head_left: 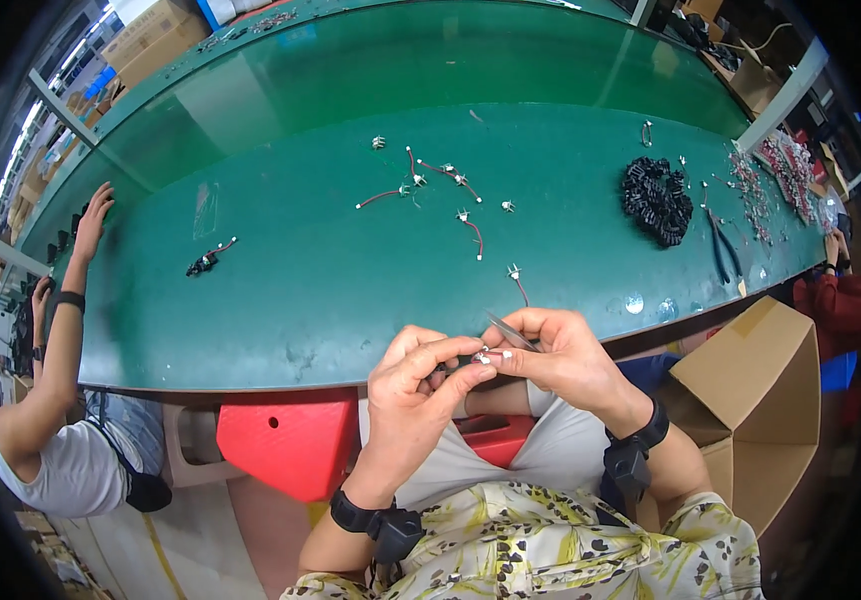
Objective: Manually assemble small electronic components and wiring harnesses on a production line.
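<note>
While the left hand [415, 385] pinches a small white-and-metallic component [485, 358] over the near edge of the glossy green surface [300, 280], the right hand [572, 362], closed around a slim grey metal tool [510, 334], meets it; seemingly fine fitting, the next move calling for steadiness.

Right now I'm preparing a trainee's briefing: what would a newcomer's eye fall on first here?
Probably the left hand and right hand, meeting around a small white part at the near edge of the green table. Next come the red stool below that edge, left of centre, and the black bundle on the table's right.
</note>
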Available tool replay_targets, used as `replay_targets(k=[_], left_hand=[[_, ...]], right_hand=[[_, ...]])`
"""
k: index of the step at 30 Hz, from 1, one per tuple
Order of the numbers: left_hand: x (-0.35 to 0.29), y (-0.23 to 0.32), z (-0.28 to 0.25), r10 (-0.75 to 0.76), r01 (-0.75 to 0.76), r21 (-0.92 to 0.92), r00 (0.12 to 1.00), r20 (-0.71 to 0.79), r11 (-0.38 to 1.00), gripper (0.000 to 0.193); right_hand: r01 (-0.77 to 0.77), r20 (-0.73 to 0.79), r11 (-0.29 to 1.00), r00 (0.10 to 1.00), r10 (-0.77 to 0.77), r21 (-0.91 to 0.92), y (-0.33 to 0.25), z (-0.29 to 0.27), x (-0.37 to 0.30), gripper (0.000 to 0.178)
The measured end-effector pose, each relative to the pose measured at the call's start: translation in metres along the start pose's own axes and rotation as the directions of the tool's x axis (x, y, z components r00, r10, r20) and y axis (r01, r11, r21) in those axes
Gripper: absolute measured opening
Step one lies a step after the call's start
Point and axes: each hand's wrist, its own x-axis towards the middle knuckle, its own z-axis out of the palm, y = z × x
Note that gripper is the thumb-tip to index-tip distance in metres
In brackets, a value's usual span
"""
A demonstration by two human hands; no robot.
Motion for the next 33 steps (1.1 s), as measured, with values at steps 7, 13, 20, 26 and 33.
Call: replay_targets(k=[7, 13, 20, 26, 33], left_hand=[[0.002, -0.008, -0.001, 0.235, -0.218, 0.287, 0.972, -0.024, 0.933, 0.021], [0.005, -0.007, -0.008, 0.301, -0.247, 0.607, 0.953, 0.013, 0.756, 0.02], [0.008, -0.009, -0.009, 0.28, -0.236, 0.589, 0.96, 0.017, 0.773, 0.023], [0.008, -0.014, -0.013, 0.26, -0.235, 0.542, 0.965, 0.032, 0.807, 0.023], [0.01, -0.013, -0.015, 0.227, -0.202, 0.521, 0.974, 0.016, 0.829, 0.025]], right_hand=[[-0.163, 0.048, 0.985, 0.986, 0.16, 0.058, -0.006, 0.004, 0.001, 0.024], [0.089, -0.116, 0.794, 0.973, -0.197, -0.602, -0.014, 0.003, -0.01, 0.021], [0.293, 0.074, 0.424, 0.884, -0.461, -0.857, -0.001, 0.007, -0.009, 0.013], [0.319, 0.11, 0.339, 0.851, -0.514, -0.885, 0.001, 0.011, 0.002, 0.007], [0.255, 0.109, 0.298, 0.895, -0.432, -0.92, -0.008, 0.015, 0.005, 0.009]])
